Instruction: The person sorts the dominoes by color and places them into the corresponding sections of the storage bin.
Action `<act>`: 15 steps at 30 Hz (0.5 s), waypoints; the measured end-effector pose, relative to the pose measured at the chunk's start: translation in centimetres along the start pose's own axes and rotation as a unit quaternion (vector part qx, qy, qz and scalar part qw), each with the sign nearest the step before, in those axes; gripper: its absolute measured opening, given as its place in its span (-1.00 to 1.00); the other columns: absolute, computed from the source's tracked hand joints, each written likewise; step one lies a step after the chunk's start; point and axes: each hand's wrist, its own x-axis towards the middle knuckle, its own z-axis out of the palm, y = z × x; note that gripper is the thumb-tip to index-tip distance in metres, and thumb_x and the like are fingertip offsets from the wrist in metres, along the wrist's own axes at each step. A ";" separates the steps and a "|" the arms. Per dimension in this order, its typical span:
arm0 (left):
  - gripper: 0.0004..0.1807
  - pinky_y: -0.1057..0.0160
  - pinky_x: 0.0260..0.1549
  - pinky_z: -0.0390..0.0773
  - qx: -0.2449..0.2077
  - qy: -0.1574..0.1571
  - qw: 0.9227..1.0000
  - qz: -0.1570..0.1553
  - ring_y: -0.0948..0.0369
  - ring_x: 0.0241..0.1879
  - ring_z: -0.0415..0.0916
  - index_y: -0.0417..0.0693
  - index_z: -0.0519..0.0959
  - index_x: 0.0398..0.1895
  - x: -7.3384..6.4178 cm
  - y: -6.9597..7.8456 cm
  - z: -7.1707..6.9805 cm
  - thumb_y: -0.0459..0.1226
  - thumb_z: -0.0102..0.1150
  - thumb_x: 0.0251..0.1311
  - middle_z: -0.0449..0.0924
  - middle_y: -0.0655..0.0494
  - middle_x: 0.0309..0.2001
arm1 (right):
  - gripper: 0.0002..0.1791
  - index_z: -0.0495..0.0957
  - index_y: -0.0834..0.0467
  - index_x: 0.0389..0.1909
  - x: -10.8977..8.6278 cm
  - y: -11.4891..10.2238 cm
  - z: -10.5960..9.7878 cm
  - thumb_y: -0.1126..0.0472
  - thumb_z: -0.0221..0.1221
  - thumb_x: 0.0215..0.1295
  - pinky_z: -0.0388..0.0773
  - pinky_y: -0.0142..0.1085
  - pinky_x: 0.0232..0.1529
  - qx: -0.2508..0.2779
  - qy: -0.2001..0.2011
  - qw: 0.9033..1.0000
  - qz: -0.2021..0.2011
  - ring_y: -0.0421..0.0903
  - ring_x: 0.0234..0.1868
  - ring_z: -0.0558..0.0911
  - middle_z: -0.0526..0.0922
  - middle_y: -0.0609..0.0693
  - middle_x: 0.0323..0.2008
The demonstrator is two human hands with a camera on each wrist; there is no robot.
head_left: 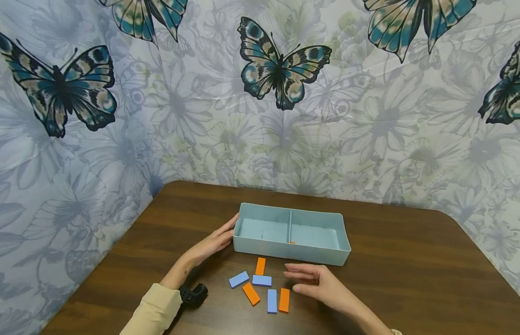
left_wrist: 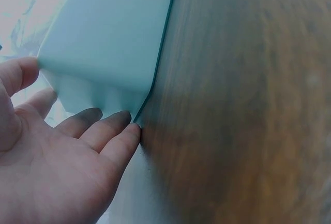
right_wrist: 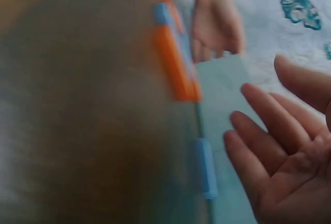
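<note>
A pale blue two-compartment box sits on the dark wood-grain bench, beyond a loose group of small blocks. A thin divider parts it crosswise. At the divider's foot, in the right compartment, a bit of orange shows; the front wall hides the rest, along with part of both floors.

The box has straight walls and rounded corners. The left hand lies at its left end, fingers nearly straight, fingertips against the end wall, not wrapped round it.

In front lie six flat oblong blocks, three orange and three blue, at mixed angles; one orange block is nearest the box. The right hand is just right of the group, thumb and fingers parted, holding nothing.

A black wrist strap sits below a pale yellow sleeve cuff. The right wrist view is blurred, its blocks running together; the left wrist view cuts off an orange block at its top. A butterfly-print cloth hangs behind.
</note>
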 end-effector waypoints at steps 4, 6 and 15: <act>-0.41 -0.07 0.25 -0.02 -0.003 0.002 1.000 -0.002 0.05 0.39 -0.25 0.32 -0.22 0.49 0.0 -0.1 0.1 -0.17 -0.34 0.50 -0.38 0.16 0.46 | -0.31 0.12 0.39 0.35 -0.3 1.3 0.7 0.37 0.18 0.25 0.30 -0.32 0.15 -0.016 -0.044 0.998 -0.051 -0.07 0.27 0.30 0.24 0.34 0.26; -0.41 -0.08 0.25 -0.02 -0.004 0.002 1.000 -0.002 0.05 0.39 -0.25 0.31 -0.22 0.49 0.1 -0.1 0.1 -0.17 -0.34 0.50 -0.37 0.16 0.46 | -0.21 0.03 0.35 0.40 -0.5 1.6 1.0 0.33 0.21 0.23 0.20 -0.36 0.20 -0.028 -0.055 0.996 -0.058 -0.10 0.31 0.22 0.16 0.31 0.32; -0.41 -0.07 0.25 -0.02 -0.003 0.002 1.000 -0.003 0.06 0.39 -0.25 0.34 -0.21 0.49 0.1 -0.1 0.0 -0.14 -0.32 0.50 -0.38 0.18 0.46 | -0.07 0.12 0.17 0.41 -0.9 2.2 2.2 -0.03 0.33 0.08 0.32 -0.28 0.15 -0.269 -0.006 0.961 -0.069 -0.12 0.23 0.35 0.36 0.03 0.27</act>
